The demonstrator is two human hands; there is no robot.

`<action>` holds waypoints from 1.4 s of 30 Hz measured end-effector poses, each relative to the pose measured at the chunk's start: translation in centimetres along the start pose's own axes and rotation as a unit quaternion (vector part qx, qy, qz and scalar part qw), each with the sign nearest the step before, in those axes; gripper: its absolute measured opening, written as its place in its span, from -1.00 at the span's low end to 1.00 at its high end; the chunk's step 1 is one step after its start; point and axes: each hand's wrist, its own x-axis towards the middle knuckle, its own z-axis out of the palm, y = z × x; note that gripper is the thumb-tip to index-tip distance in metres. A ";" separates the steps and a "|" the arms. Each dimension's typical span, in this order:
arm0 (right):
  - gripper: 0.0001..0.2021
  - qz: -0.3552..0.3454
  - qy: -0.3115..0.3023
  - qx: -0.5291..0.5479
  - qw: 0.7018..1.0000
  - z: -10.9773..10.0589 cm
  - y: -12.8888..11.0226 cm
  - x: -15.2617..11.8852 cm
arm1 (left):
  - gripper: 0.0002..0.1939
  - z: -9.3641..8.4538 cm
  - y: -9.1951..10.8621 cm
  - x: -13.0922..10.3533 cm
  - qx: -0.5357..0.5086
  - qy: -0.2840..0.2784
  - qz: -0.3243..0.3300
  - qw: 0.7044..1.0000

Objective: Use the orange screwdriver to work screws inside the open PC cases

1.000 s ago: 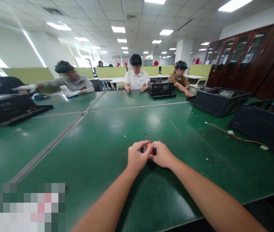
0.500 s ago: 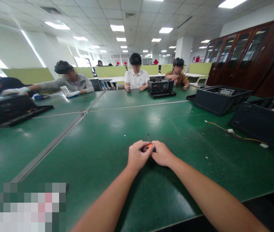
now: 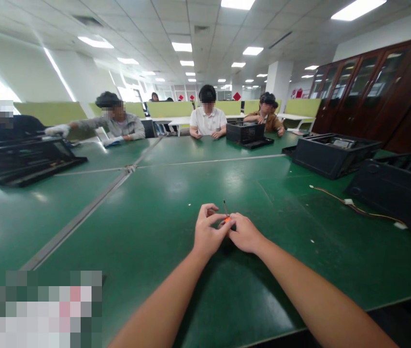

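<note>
A small screwdriver (image 3: 227, 220) with an orange handle stands between my hands, its thin dark shaft pointing up. My left hand (image 3: 209, 230) pinches the orange part between thumb and index finger, while its other fingers are lifted and curled. From the other side my right hand (image 3: 246, 233) is closed around the handle, whose lower part is hidden by the fingers. Both hands are just above or resting on the green table (image 3: 162, 232); I cannot tell which.
Black computer cases stand at right (image 3: 389, 193), back right (image 3: 332, 157), far middle (image 3: 243, 133) and left (image 3: 27, 159). A thin cable (image 3: 348, 202) with white connectors lies right of my hands. Several people sit around the table. A metal seam (image 3: 92, 210) crosses the tabletop.
My left middle and other fingers have lifted away from the screwdriver, with thumb and index finger staying at it. The view has shifted slightly. At far left, a co-worker's gloved hand has moved.
</note>
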 end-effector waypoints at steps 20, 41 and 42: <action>-0.78 -0.009 -0.010 0.041 0.999 -0.7 -2.4 -0.3 | -0.50 -0.2 -3.5 1.1 -0.080 0.062 -0.218 0.971; -0.82 0.001 -0.037 0.203 0.978 -5.0 -10.0 -7.3 | -0.52 -0.1 -3.1 1.2 -0.045 -0.037 -0.159 0.986; -0.81 0.014 -0.057 0.232 0.971 -5.2 -10.5 -9.2 | -0.53 0.1 -2.2 1.3 -0.032 -0.055 -0.136 0.989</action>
